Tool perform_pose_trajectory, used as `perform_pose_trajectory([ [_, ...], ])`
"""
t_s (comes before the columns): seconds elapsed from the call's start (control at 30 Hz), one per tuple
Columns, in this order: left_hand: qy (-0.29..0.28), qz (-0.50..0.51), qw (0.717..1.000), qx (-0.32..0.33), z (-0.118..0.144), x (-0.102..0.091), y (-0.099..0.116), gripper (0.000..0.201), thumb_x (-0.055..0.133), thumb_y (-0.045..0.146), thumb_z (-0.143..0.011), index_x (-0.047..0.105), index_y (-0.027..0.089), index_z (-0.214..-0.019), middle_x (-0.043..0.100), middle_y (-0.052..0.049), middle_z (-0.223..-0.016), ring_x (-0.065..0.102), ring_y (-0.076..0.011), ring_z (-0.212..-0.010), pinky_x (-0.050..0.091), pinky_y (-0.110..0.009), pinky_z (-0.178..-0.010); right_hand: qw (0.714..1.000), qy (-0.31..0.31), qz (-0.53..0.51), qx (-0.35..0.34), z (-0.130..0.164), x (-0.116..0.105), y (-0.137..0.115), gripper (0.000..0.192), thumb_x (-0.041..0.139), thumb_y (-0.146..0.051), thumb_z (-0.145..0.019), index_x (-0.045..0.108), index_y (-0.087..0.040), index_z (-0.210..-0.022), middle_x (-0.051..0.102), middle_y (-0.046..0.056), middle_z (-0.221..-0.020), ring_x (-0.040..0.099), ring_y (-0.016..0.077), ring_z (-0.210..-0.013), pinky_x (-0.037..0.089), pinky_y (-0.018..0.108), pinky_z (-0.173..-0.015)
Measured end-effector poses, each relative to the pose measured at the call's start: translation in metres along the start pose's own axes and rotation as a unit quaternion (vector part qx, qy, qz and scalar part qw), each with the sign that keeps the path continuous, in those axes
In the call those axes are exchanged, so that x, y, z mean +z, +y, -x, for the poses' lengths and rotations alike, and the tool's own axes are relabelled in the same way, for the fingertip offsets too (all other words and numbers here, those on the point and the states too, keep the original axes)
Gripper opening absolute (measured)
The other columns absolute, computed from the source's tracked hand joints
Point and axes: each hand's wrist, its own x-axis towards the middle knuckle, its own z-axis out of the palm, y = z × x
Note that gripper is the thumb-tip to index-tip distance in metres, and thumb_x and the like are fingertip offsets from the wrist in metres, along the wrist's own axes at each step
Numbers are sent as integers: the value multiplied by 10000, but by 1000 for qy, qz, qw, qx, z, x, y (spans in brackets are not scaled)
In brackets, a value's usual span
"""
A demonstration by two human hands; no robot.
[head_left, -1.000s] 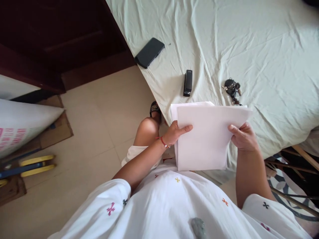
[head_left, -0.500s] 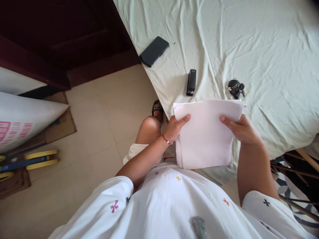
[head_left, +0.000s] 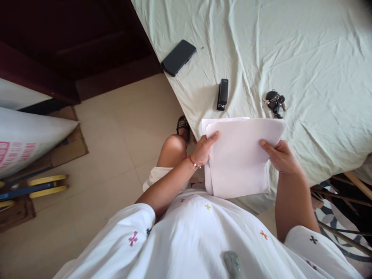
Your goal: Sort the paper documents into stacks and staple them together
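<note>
hands point(head_left: 202, 151): gripping paper point(head_left: 241, 161) | sack point(head_left: 37, 133): pink print point(head_left: 21, 153), unreadable | stapler point(head_left: 223, 94): mark point(head_left: 224, 81) illegible

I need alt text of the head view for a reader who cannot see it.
A person's left hand and right hand hold slightly misaligned sheets of white paper by opposite sides. Beyond them, a black stapler, a bunch of keys and what looks like a black-cased phone lie on a wrinkled pale cloth.
</note>
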Motion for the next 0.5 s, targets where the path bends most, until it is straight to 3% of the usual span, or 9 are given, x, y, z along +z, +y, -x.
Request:
perform_pose_trajectory([
  [0.27, -4, -49, 999, 22, -1, 1, 1, 530, 824, 624, -723, 782, 148, -953, 793, -92, -968, 699, -320, -1105, 522, -425, -997, 999, 35, -12, -32, 2, 5, 4, 347, 730, -578, -843, 750, -248, -946, 735, 24, -808, 663, 191, -675, 572, 334, -621],
  [0.37, -7, -143, 988, 63, 0, -4, 9, 483, 802, 593, -763, 770, 174, -1003, 779, -63, -997, 684, -272, -1039, 517, -357, -917, 996, 85, 16, -8, -1, 5, 11, 345, 726, -581, -820, 727, -236, -845, 675, 6, -678, 612, 179, -585, 498, 295, -498],
  [0.5, 75, -233, 963, 111, 7, -24, 27, 372, 784, 464, -807, 728, 242, -1100, 743, -52, -1144, 650, -215, -1012, 487, -266, -782, 991, 114, 76, 7, -2, 8, 18, 348, 699, -557, -828, 650, -234, -709, 563, -13, -545, 512, 158, -477, 354, 261, -384],
])
